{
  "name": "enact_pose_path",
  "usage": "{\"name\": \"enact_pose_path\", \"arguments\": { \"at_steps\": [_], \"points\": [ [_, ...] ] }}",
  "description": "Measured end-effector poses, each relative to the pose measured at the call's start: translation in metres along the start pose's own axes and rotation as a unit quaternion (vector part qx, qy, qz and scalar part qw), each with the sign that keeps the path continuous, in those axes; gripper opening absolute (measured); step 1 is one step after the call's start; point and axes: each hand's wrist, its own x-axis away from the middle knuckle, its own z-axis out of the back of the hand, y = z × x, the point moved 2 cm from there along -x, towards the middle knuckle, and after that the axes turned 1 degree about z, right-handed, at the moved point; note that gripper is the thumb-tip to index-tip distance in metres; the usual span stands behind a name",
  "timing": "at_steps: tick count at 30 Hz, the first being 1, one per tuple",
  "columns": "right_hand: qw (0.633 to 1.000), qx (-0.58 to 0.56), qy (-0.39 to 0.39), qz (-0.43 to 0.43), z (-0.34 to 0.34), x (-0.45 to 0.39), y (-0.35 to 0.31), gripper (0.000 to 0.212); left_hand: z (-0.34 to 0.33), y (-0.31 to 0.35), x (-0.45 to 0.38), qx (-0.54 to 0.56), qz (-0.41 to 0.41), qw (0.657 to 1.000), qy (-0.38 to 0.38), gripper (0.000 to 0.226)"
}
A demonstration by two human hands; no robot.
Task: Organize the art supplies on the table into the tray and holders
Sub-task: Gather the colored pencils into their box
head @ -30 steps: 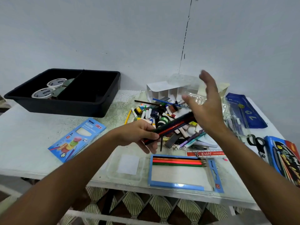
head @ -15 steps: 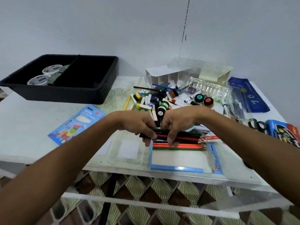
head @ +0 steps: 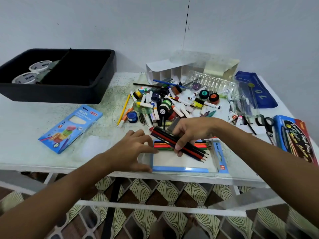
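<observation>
Fingers of the left hand (head: 133,149) lie spread and relaxed, steadying the blue pencil tray (head: 181,169), apparently at its left edge. Right hand (head: 191,133) grips a pencil bundle (head: 174,144) over it. Next: level the bundle and lay it beside the neon pencils (head: 200,145); room remains below, near the table edge (head: 172,178).

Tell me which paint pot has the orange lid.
The orange-lidded pot, at the pile's right side, right of the teal-lidded pot. The blue pot sits at the pile's left edge.
</observation>
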Motion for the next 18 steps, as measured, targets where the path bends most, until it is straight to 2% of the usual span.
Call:
{"name": "enact_pose_path", "arguments": {
  "at_steps": [4, 6, 8, 10, 13, 18],
  "points": [
    [0.992, 0.118, -0.022, -0.036, -0.010, -0.003, -0.002, 0.007, -0.003, -0.004, 0.008, 0.005, 0.012, 0.999, 0.052, 0.060],
    [0.983, 0.177, -0.002, -0.045, -0.014, -0.003, -0.004, 0.011, -0.005, -0.005, 0.012, 0.017, 0.029, 0.998, 0.058, 0.061],
    [0.975, 0.218, 0.023, -0.042, -0.019, -0.003, -0.004, 0.026, -0.007, -0.005, 0.014, 0.023, 0.038, 0.997, 0.063, 0.062],
    [0.967, 0.248, 0.038, -0.049, -0.025, -0.004, -0.004, 0.031, -0.008, -0.005, 0.014, 0.031, 0.045, 0.996, 0.067, 0.062],
    [0.956, 0.283, 0.058, -0.052, -0.032, -0.004, -0.004, 0.014, -0.008, -0.005, 0.014, 0.041, 0.059, 0.995, 0.063, 0.064],
    [0.952, 0.290, 0.091, -0.048, -0.037, -0.003, -0.004, 0.022, -0.009, -0.005, 0.014, 0.049, 0.071, 0.995, 0.051, 0.066]
  ]
}}
